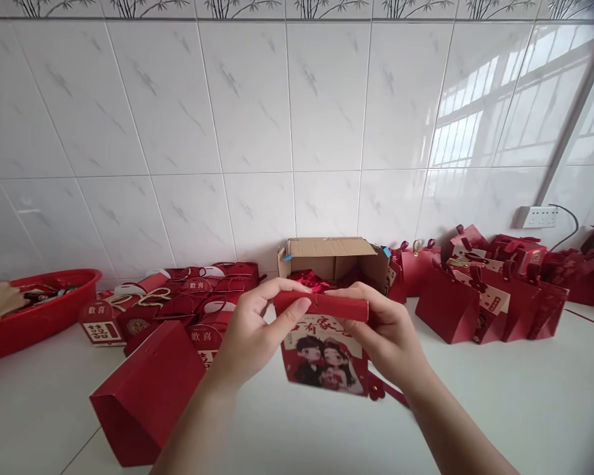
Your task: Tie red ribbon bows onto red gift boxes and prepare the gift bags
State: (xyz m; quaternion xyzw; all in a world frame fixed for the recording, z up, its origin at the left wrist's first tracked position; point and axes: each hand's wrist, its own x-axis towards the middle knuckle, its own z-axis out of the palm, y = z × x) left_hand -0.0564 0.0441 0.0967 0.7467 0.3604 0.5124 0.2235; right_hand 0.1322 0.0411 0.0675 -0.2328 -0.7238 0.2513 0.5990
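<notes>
A red paper gift box [327, 363], printed with a cartoon bridal couple and gold characters, hangs upright between my hands above the white table. My left hand [264, 330] pinches the left end of its folded top edge, thumb in front and fingers behind. At the right end, my right hand [383, 323] grips the same edge with fingers on top and thumb below. Small holes show in the folded strip. Just behind the box's lower right corner lies a dark red ribbon [396, 394] with a flower-shaped piece.
A plain red box [153, 389] stands front left. Behind it are several red candy boxes [193, 290]. Another person's hand [0, 303] reaches over a red basin [39, 336]. A cardboard carton [331, 247] holds red ribbons. Several red gift bags [450, 310] stand right, near a power strip [537, 216].
</notes>
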